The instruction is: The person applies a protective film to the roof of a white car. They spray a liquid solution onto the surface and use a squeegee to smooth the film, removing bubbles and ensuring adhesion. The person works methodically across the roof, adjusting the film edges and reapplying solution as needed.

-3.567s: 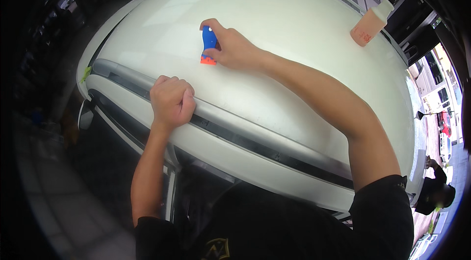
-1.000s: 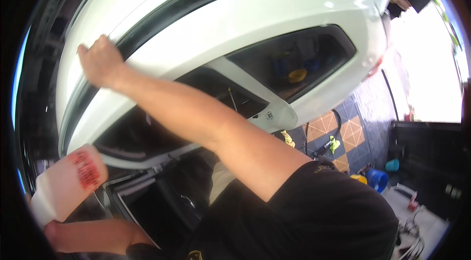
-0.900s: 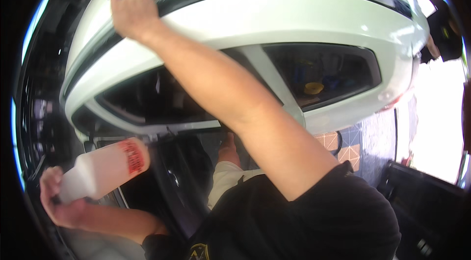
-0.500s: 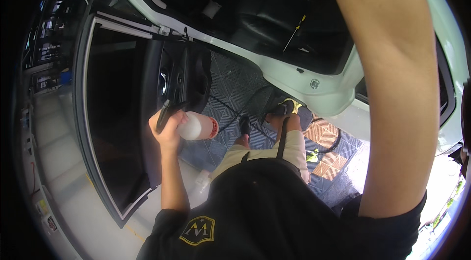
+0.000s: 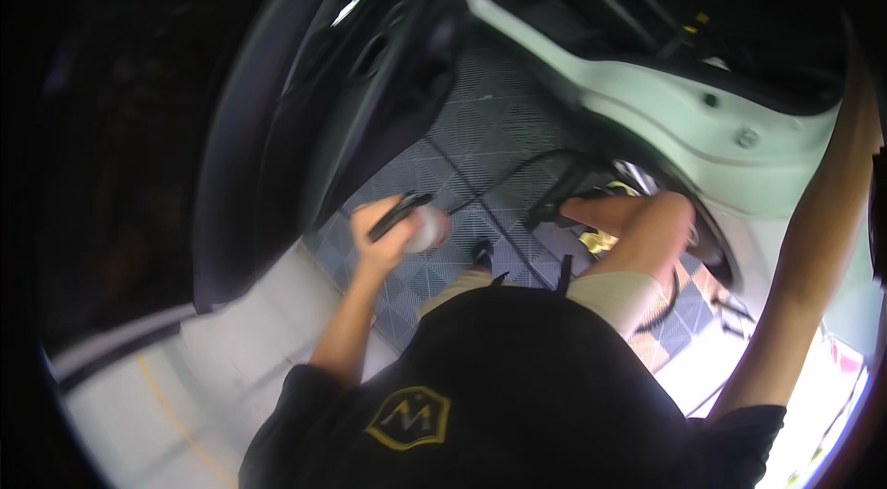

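Note:
My left hand is closed around the black trigger head of a spray bottle. The bottle's whitish body points away to the right of the hand, over the floor between the open car door and the car body. Along the right edge, my right arm reaches up beside the light-coloured car; its hand is not visible.
The pale door sill curves across the upper right. Inside the dark cabin lies a blurred thing with yellow parts. A black hose crosses the grey tiled floor near my feet.
The view has shifted and tilted, bringing the door panel closer. My left hand still grips the spray bottle. One of my knees is now bent and raised near the sill.

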### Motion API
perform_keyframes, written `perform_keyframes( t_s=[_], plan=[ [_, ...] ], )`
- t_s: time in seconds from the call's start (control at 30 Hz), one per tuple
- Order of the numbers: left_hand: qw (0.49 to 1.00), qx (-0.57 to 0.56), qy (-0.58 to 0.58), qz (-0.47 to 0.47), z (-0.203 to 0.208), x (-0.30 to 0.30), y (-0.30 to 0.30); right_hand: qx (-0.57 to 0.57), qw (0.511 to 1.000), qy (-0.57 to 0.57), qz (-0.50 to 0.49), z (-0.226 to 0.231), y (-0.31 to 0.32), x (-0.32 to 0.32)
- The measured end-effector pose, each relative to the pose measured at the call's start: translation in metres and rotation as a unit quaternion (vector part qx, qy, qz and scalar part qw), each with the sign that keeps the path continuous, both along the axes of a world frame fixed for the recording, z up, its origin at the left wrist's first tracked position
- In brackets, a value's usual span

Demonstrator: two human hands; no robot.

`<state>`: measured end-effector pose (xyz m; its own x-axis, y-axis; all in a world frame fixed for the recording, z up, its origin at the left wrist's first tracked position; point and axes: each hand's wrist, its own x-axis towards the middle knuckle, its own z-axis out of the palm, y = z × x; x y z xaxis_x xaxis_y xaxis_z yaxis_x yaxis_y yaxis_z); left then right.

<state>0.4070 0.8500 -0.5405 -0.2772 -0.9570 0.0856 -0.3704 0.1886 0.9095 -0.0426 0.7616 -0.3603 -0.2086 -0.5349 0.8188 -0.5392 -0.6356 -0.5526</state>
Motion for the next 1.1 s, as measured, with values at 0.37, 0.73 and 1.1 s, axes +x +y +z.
perform_keyframes(
  t_s=[0.37,0.73,1.1],
  plan=[
    [0.963,-0.085,0.143,0.212,-0.097,0.159,0.185,-0.057,0.817,0.379,0.431,-0.004,0.184,0.525],
    [0.968,0.021,0.093,0.234,-0.104,0.254,0.274,-0.151,0.837,0.513,0.116,0.049,0.188,0.663],
    [0.961,0.137,0.034,0.239,-0.239,0.302,0.386,-0.134,0.904,0.392,0.109,0.031,0.276,0.388]
  ],
)
